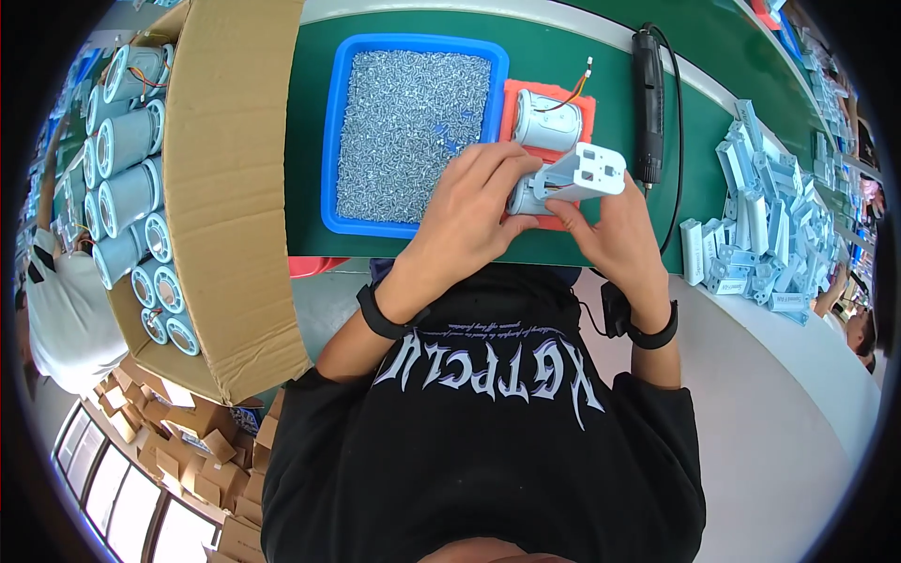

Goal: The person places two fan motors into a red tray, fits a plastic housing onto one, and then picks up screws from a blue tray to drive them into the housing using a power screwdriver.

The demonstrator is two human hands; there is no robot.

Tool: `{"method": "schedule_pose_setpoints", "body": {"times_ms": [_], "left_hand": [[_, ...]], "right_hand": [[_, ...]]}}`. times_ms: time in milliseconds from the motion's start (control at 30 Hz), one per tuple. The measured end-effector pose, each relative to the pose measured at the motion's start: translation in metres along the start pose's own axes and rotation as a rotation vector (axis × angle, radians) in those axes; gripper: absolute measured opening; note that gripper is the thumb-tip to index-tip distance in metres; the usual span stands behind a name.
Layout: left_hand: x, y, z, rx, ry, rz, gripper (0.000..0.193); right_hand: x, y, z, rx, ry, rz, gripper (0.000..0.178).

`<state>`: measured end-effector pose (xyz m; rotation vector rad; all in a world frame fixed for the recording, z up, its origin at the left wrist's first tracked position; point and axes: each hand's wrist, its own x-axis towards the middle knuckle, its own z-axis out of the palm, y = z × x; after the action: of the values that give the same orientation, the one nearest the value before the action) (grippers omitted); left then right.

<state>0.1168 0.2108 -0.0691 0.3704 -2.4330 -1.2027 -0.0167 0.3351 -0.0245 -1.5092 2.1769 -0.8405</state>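
My left hand [469, 214] is closed around a pale blue-white cylindrical housing [526, 200], mostly covered by the fingers, at the lower end of a red foam pad [510, 98]. A pale plastic bracket [589, 173] with square holes in its end stands against that housing. My right hand [621, 230] grips the bracket, its thumb below and its fingers behind. Just beyond, a similar cylindrical housing [549, 121] lies on the pad, with thin coloured wires [576, 89] ending in a small white connector.
A blue tray [330, 141] full of small screws [404, 131] sits to the left. Farther left, a cardboard box [235, 188] holds several cylindrical housings [127, 143]. A black electric screwdriver [648, 103] with a cable lies at right, before a heap of pale brackets [758, 220].
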Motion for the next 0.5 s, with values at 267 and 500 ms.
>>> {"method": "schedule_pose_setpoints", "body": {"times_ms": [267,500], "left_hand": [[-0.001,-0.006,0.002,-0.056,0.055,-0.013,0.055],[0.002,-0.012,0.001,-0.112,0.037,-0.022,0.049]], "right_hand": [[0.001,-0.001,0.002,-0.036,0.004,-0.084,0.038],[0.008,-0.002,-0.003,-0.043,-0.048,-0.078,0.038]]}}
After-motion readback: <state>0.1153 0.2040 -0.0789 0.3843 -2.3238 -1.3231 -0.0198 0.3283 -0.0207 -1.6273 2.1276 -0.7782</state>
